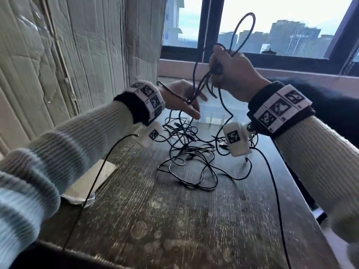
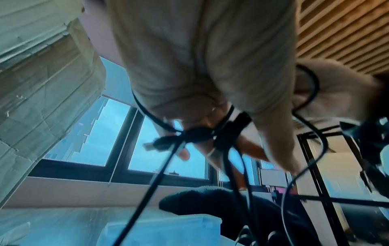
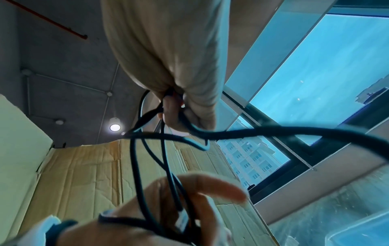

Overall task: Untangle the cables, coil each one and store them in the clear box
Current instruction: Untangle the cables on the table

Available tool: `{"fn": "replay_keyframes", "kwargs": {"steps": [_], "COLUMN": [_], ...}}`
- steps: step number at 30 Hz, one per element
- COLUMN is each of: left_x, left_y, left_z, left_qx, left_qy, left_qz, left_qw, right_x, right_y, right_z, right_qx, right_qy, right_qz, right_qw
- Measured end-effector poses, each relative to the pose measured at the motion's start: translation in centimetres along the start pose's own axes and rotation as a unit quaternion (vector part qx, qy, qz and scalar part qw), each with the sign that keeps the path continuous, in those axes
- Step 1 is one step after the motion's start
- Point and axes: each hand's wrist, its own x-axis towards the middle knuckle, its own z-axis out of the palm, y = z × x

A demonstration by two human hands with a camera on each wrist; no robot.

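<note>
My right hand (image 1: 233,74) is raised above the table and grips a bunch of black cable (image 1: 250,18), whose loop stands up against the window. Its strands hang down into the fork between thumb and fingers of my left hand (image 1: 180,101), which is lower and to the left with straight fingers. In the right wrist view a plug lies against the left hand (image 3: 189,208). A tangle of black cables (image 1: 190,152) lies on the table under both hands. The clear box (image 1: 219,113) stands just behind the tangle, partly hidden by my hands.
Creased cardboard (image 1: 58,55) walls the left side. A window (image 1: 272,26) and its sill close the far end. The dark wooden table (image 1: 174,220) runs toward me, with a flat pale sheet (image 1: 91,181) at its left edge. Thin wires trail from both wrist cameras.
</note>
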Motion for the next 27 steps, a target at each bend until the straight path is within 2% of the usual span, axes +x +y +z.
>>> {"fn": "replay_keyframes", "kwargs": {"steps": [3,5,8,11,13,14,15,19,21,24,27], "left_x": [0.7,0.8,1.0,2.0,2.3,2.1,1.5,0.1,-0.1,-0.5,-0.7], "left_y": [-1.2,-2.2,-4.5,-6.6,-7.1,-7.5,-7.9,-9.9,-9.7,-7.9,-5.1], "left_z": [1.1,1.1,0.6,0.1,-0.3,-0.2,0.0,0.8,1.4,3.0,6.0], "left_qx": [0.038,0.153,0.295,0.296,0.301,0.312,0.331,0.414,0.389,0.353,0.284], "left_qy": [0.042,0.119,0.226,0.302,0.351,0.344,0.317,0.136,0.076,0.017,-0.078], "left_qz": [0.031,0.058,0.149,0.245,0.318,0.333,0.322,0.182,0.116,0.008,-0.021], "left_qw": [0.998,0.979,0.916,0.872,0.828,0.821,0.828,0.881,0.911,0.935,0.955], "right_x": [-0.4,-1.0,-2.0,-2.5,-2.6,-2.8,-2.9,-3.8,-4.2,-4.6,-5.2], "right_y": [-0.6,-1.1,-1.7,-2.3,-2.9,-3.2,-3.4,-4.0,-4.2,-4.0,-3.0], "right_z": [-0.5,-1.2,-3.1,-4.9,-6.0,-6.3,-6.7,-7.5,-8.1,-9.1,-9.1], "right_qx": [-0.064,-0.086,-0.078,-0.001,0.062,0.082,0.095,0.1,0.082,0.063,0.056], "right_qy": [0.043,0.077,0.139,0.189,0.223,0.238,0.251,0.266,0.267,0.254,0.251], "right_qz": [-0.012,-0.023,-0.034,-0.034,-0.024,-0.021,-0.022,-0.04,-0.034,-0.01,0.031], "right_qw": [0.997,0.993,0.987,0.981,0.972,0.968,0.963,0.958,0.96,0.965,0.966]}}
